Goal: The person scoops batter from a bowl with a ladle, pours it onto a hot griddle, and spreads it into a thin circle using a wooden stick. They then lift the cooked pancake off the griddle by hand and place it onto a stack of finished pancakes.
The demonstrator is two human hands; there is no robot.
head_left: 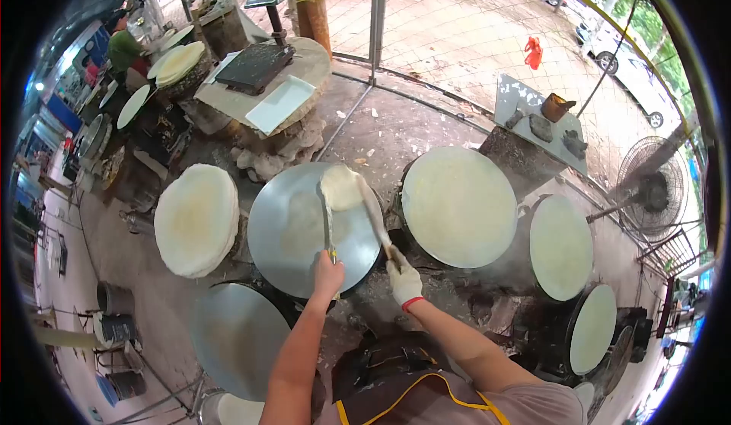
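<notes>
The large round metal griddle [293,231] is the centre. Left of it sits a stack of thin round pancakes [196,219]; right of it, a batter-covered round griddle [458,206]. Behind it stands a round stone table [308,67] bearing a white rectangular tray [280,103].

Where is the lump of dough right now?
In the head view, the dough lump sits on the far part of the central round griddle, between the two tools held by the hands.

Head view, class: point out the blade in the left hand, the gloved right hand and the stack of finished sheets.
blade [326,223], head view, mid-length.
right hand [403,282], head view, glove back.
stack of finished sheets [196,218], head view, top sheet's middle.
</notes>
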